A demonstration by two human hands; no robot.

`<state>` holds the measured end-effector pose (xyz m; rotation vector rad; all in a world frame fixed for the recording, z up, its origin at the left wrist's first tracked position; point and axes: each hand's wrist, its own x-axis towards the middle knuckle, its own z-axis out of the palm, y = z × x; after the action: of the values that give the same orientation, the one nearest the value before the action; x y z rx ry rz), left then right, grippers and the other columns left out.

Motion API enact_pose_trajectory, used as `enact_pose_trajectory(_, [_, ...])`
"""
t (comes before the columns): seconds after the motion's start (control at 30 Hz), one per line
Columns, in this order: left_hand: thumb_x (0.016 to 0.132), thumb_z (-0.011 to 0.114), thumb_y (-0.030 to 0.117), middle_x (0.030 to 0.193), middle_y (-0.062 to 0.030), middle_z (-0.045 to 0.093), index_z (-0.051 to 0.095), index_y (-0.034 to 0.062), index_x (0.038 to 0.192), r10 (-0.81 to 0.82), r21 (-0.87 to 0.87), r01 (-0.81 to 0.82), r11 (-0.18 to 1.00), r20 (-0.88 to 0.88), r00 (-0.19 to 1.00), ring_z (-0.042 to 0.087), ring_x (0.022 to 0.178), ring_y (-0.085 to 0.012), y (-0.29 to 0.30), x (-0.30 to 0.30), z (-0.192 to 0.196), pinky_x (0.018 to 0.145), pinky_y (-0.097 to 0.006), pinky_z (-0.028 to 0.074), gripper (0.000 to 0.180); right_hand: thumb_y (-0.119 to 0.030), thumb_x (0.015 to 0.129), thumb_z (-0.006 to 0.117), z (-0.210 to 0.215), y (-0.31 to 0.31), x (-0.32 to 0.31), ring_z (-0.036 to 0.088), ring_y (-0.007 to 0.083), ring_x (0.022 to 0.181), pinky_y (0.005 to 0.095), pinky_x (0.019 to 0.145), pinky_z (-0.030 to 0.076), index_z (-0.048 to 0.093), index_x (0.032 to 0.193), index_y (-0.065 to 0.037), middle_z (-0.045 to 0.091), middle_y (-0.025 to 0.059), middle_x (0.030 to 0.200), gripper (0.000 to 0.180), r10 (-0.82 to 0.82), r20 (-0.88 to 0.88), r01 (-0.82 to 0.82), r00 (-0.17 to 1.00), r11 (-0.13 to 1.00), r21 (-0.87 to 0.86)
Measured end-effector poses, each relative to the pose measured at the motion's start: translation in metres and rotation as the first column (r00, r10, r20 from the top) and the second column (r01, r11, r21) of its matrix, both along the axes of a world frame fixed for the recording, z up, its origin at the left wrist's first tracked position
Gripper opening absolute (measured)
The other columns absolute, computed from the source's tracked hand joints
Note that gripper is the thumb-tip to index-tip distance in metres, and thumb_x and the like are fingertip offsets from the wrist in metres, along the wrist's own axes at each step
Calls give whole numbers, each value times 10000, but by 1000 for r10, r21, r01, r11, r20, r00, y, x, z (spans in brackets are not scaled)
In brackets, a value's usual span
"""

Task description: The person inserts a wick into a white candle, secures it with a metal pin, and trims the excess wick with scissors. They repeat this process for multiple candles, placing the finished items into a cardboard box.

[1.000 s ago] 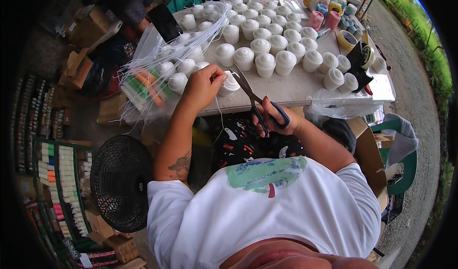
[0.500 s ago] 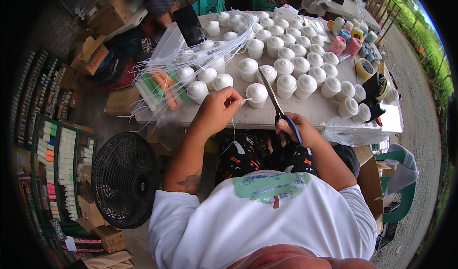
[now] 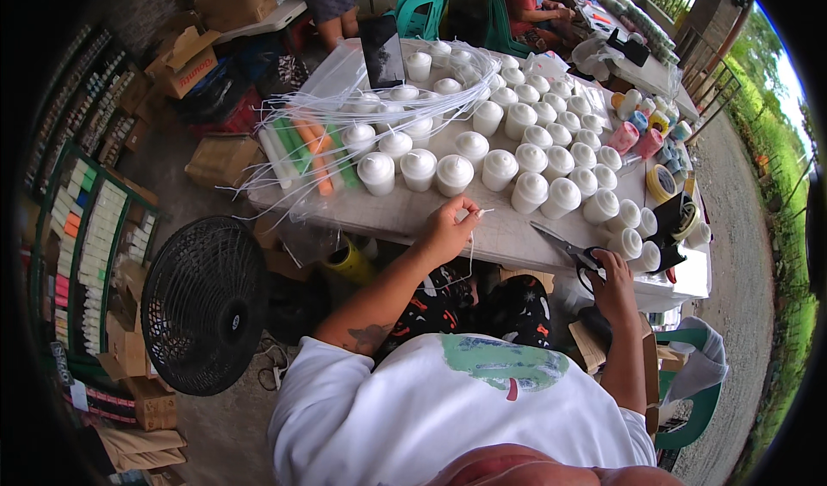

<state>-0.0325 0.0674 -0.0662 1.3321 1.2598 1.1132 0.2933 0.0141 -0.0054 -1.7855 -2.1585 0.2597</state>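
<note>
My left hand point(image 3: 451, 228) is near the middle of the table's front edge, thumb and fingertips pinched on a thin white wick point(image 3: 471, 253). A short tip sticks out to the right of the fingers, and the rest dangles below. Farther right, my right hand point(image 3: 612, 283) has its fingers on the dark handles of a pair of scissors point(image 3: 564, 245). The blades point left and away from me, low over the tabletop or resting on it; I cannot tell which. Beyond both hands stand many white candles point(image 3: 454, 176) with domed tops, in loose rows.
A bundle of long white wicks point(image 3: 284, 107) lies over the left candles. Orange and green sticks point(image 3: 314, 154) lie under it. Coloured thread spools point(image 3: 648, 144), tape rolls point(image 3: 661, 183) and a black dispenser point(image 3: 670, 234) are at the right. A black fan point(image 3: 205, 306) stands left.
My right hand has moved right, taking the scissors away from the candles to the table's right front edge. My left hand still pinches the wick. The view has shifted.
</note>
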Motion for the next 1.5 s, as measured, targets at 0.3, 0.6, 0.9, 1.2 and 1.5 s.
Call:
enact_pose_trajectory(0.3, [866,642,190,771,32,576,603,81,945,73,33,-69,997,-144,987,508,634,-52,1,-31,25,520,-204,389,140,-138,819,622,-37,17,-27,519,275,1074,393,916,382,560,1161,-105,580,75,1133,350,-13,10,9,1000,954,301])
enact_pose_trajectory(0.6, [913,549,91,1037,-53,584,584,78,1000,-419,305,288,908,628,656,517,1044,-145,-64,33,74,878,-305,420,95,-165,881,632,-9,-37,-114,475,146,1137,308,975,356,441,1253,-36,558,63,1146,437,160,-926,-592,341,802,-80])
enact_pose_trajectory(0.9, [954,488,214,782,5,507,516,138,984,-292,359,-62,931,837,463,498,747,-134,-83,-54,125,750,-343,396,86,-144,944,529,22,-54,-86,578,74,741,220,617,459,542,1149,-16,590,18,914,242,-204,-973,-937,104,309,-165])
enact_pose_trajectory(1.2, [924,556,281,1009,-43,642,576,126,986,354,-61,-546,836,819,451,579,910,-166,-104,-130,50,863,-329,459,168,-61,919,540,6,-42,-34,594,86,655,209,596,477,590,1127,-14,618,25,751,219,-143,-907,-684,396,613,-395])
enact_pose_trajectory(1.5, [799,706,93,994,-53,526,467,36,1120,556,45,-555,831,-128,821,516,826,-103,-128,-143,-65,750,-244,447,404,19,851,600,-6,-36,10,644,180,745,270,650,522,595,988,32,639,119,867,138,-158,-986,-633,45,760,-151])
